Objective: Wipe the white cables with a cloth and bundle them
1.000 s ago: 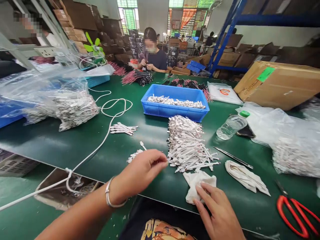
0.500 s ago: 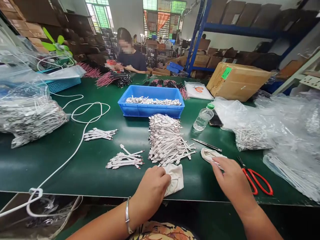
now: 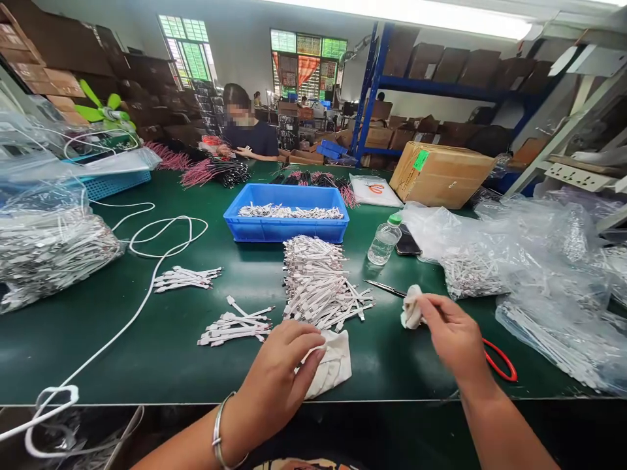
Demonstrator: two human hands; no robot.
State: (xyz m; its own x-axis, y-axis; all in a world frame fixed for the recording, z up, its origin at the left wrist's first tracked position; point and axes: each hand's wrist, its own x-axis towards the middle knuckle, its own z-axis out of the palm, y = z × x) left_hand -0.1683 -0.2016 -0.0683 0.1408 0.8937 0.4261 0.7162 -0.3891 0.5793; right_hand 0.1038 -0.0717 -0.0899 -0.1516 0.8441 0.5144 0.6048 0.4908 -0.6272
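Right hand [image 3: 453, 333], right of centre: fingers pinching a white cloth [image 3: 412, 308]. Left hand [image 3: 281, 362], lower centre: fingers narrowly curled at a second cloth [image 3: 334, 367]; grip unclear. Step, apparently: cloth pick-up; next move calls for clearing the metal tool [image 3: 385, 287]. Table [image 3: 147, 352]: green; cables [image 3: 313, 281], centre. Room: shelf [image 3: 441, 88], upper right.

Right hand [image 3: 453, 334] pinching a bunched cloth [image 3: 412, 308]; left hand [image 3: 288, 365], loosely curled, at a second cloth [image 3: 336, 360] on the near side; heaped white cables [image 3: 313, 281] beyond; blue bin [image 3: 287, 231] farther back
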